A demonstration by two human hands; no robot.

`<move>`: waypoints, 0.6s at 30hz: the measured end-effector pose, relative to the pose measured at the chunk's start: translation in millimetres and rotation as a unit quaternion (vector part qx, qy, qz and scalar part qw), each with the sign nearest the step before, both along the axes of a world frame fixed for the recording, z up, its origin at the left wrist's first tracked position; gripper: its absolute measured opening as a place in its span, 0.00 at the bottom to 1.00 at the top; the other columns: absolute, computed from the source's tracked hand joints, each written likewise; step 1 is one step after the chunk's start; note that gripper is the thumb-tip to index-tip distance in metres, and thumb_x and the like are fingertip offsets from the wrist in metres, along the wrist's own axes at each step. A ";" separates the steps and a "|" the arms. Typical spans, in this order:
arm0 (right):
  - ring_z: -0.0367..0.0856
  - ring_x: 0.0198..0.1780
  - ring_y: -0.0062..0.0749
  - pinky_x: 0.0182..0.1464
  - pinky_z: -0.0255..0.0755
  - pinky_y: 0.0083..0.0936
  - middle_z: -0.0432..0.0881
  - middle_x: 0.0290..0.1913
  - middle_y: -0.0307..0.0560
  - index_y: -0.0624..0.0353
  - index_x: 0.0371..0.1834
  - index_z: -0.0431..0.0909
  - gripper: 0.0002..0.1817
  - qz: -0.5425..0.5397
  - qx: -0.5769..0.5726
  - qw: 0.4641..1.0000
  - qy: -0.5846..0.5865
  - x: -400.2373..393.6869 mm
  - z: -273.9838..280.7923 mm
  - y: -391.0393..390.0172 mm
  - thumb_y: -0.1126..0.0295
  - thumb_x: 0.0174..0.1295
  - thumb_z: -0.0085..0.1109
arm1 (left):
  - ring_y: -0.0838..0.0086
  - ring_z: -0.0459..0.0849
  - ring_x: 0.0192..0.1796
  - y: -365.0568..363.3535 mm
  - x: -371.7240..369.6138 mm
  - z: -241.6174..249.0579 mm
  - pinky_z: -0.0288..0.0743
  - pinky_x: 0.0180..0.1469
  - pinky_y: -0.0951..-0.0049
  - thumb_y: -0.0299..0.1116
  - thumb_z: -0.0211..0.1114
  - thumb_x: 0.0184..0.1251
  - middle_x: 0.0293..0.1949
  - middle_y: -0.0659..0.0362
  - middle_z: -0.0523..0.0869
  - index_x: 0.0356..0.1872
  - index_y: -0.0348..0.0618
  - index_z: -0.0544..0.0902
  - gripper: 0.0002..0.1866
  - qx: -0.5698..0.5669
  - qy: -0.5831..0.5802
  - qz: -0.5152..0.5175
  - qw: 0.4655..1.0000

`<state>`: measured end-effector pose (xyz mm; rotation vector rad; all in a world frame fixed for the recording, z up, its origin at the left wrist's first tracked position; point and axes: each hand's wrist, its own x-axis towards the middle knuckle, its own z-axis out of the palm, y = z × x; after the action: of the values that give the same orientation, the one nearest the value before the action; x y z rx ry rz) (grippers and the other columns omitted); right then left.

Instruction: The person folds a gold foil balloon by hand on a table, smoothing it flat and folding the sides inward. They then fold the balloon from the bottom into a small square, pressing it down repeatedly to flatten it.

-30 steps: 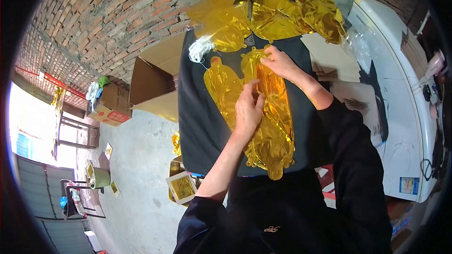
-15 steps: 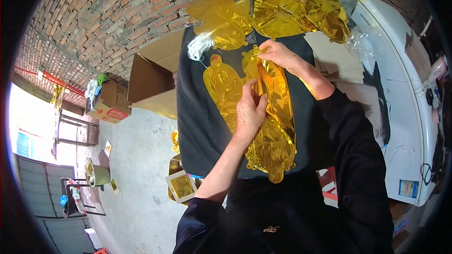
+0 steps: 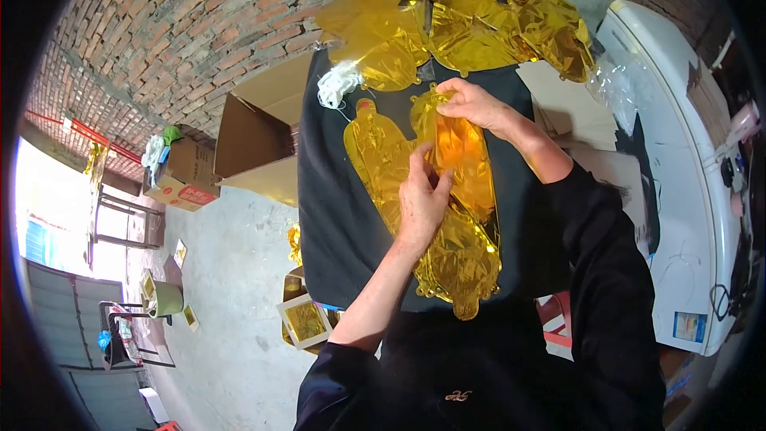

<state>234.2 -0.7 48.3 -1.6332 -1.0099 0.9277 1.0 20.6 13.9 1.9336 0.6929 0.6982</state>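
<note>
A flat, uninflated gold foil balloon (image 3: 467, 251) lies on a black cloth (image 3: 331, 215), its tabbed end toward my body. My right hand (image 3: 472, 105) pinches foil near the balloon's far end, with thumb and fingers together. My left hand (image 3: 423, 203) rests over the middle of the foil, with index finger and thumb apart. Between the hands a raised strip of the foil shines orange. Another arm of gold foil (image 3: 373, 144) spreads to the left, with a rounded tip.
More gold foil balloons (image 3: 479, 28) are heaped at the table's far end. White string (image 3: 339, 84) lies in a bundle beside them. An open cardboard box (image 3: 255, 140) stands to the left, and a white appliance (image 3: 686, 175) lies along the right.
The raised foil between my hands has spread wider and catches more orange light. My right hand has shifted slightly toward me; my left hand stays nearly in place, its fingers over the foil.
</note>
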 end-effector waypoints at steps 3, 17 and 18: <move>0.84 0.51 0.22 0.56 0.77 0.24 0.87 0.47 0.44 0.63 0.75 0.72 0.27 0.016 0.028 0.999 0.028 5.3 -2.4 -1.4 0.68 0.77 0.66 | 0.62 0.85 0.30 0.0 -0.1 -2.9 0.80 0.36 0.61 0.25 0.73 0.71 0.28 0.53 0.83 0.73 0.45 0.71 0.32 -0.003 -0.005 -0.003 1.000; 0.83 0.52 0.18 0.59 0.75 0.21 0.88 0.51 0.39 0.63 0.60 0.82 0.13 -0.006 0.056 0.998 0.025 8.8 -14.5 -1.6 0.68 0.79 0.63 | 0.57 0.88 0.29 -1.2 -1.6 -7.1 0.79 0.34 0.58 0.28 0.75 0.70 0.29 0.50 0.88 0.66 0.36 0.79 0.25 0.049 0.006 0.013 0.999; 0.83 0.52 0.19 0.58 0.75 0.21 0.88 0.51 0.40 0.64 0.59 0.83 0.13 -0.004 0.068 0.997 0.026 9.2 -16.0 -1.2 0.67 0.79 0.64 | 0.56 0.88 0.31 -1.0 -1.0 -5.7 0.78 0.36 0.58 0.29 0.75 0.71 0.30 0.50 0.88 0.64 0.36 0.81 0.23 0.043 0.014 0.015 0.999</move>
<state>243.3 -1.9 32.4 -1.4917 -1.0085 0.8717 -0.1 19.6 8.2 2.0194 0.7203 0.7301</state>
